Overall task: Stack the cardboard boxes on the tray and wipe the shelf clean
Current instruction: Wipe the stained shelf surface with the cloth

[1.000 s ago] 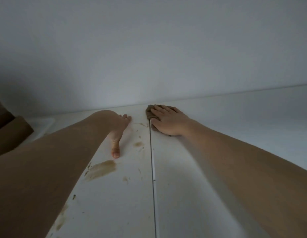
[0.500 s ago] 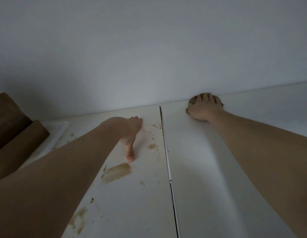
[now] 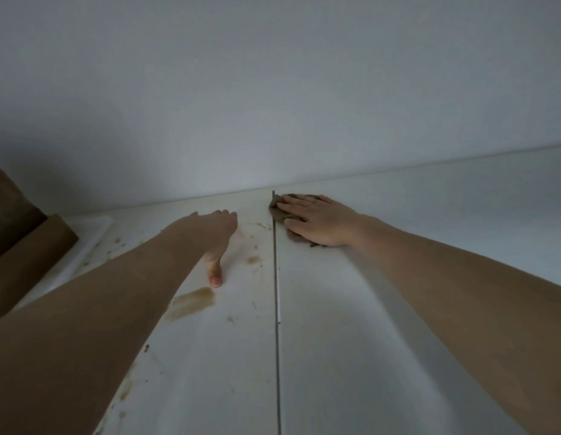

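My right hand (image 3: 320, 222) lies flat on a brownish cloth (image 3: 277, 211), pressing it on the white shelf (image 3: 351, 340) near the back wall, just right of the dark seam. Resting on the shelf left of the seam is my left hand (image 3: 215, 233), fingers spread, thumb pointing toward me, holding nothing. Brown smears (image 3: 191, 302) and specks mark the left half of the shelf. At the far left, brown cardboard boxes (image 3: 22, 246) sit on a white tray (image 3: 88, 243).
A plain white wall (image 3: 273, 105) rises straight behind the shelf. A dark seam (image 3: 276, 293) runs front to back between the two shelf panels.
My right hand has slid the cloth left along the back edge, back to the seam, after going right. My left hand stays in place.
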The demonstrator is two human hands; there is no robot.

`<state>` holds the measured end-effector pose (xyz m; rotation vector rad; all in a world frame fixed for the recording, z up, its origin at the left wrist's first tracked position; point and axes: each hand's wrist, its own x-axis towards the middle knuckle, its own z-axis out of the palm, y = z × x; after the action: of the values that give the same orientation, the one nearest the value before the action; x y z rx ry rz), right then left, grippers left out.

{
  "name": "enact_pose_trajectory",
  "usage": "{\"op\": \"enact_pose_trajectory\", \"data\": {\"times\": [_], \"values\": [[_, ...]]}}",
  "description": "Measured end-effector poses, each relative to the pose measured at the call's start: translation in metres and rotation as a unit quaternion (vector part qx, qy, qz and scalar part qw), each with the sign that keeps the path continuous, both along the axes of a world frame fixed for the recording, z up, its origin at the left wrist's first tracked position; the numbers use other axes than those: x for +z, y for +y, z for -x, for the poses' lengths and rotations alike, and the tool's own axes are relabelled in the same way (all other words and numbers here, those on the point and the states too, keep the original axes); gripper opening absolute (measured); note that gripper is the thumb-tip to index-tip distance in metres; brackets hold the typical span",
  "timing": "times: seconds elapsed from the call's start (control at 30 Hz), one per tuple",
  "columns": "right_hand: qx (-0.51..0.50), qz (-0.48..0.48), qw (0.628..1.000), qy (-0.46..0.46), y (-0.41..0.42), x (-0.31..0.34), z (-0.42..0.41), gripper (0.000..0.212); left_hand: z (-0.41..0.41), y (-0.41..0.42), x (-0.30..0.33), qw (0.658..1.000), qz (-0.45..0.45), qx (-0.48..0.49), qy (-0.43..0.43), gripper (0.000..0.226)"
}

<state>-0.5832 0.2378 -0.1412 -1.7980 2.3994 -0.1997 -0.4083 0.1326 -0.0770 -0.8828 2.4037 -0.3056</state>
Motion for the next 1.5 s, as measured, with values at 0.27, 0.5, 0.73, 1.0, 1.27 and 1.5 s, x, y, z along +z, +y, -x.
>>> {"op": "enact_pose_trajectory", "data": {"times": [0.27,0.5,0.73,1.0,1.27,1.5], "values": [[-0.193,0.004,0.981,-0.005,0.022,-0.003,-0.016,0.057,-0.03,0.02,-0.005,0.987,0.034,0.014,0.158,0.087],[0.042,0.009,0.999,-0.01,0.07,0.002,-0.088,0.053,-0.059,0.043,0.008,0.977,0.027,0.017,0.209,0.093],[-0.171,0.006,0.985,-0.002,0.074,-0.003,-0.075,0.056,-0.091,0.07,0.014,0.963,-0.089,-0.013,0.253,0.086],[0.045,0.016,0.999,0.001,0.126,0.005,-0.13,0.053,-0.109,0.107,0.026,0.951,-0.187,0.014,0.244,0.1],[-0.17,0.018,0.985,-0.002,0.125,0.0,-0.136,0.056,-0.137,0.145,0.018,0.944,-0.265,-0.002,0.195,0.109],[0.032,0.016,0.999,-0.017,0.167,0.002,-0.162,0.07,-0.149,0.16,0.002,0.968,-0.204,-0.03,0.142,0.102]]}}
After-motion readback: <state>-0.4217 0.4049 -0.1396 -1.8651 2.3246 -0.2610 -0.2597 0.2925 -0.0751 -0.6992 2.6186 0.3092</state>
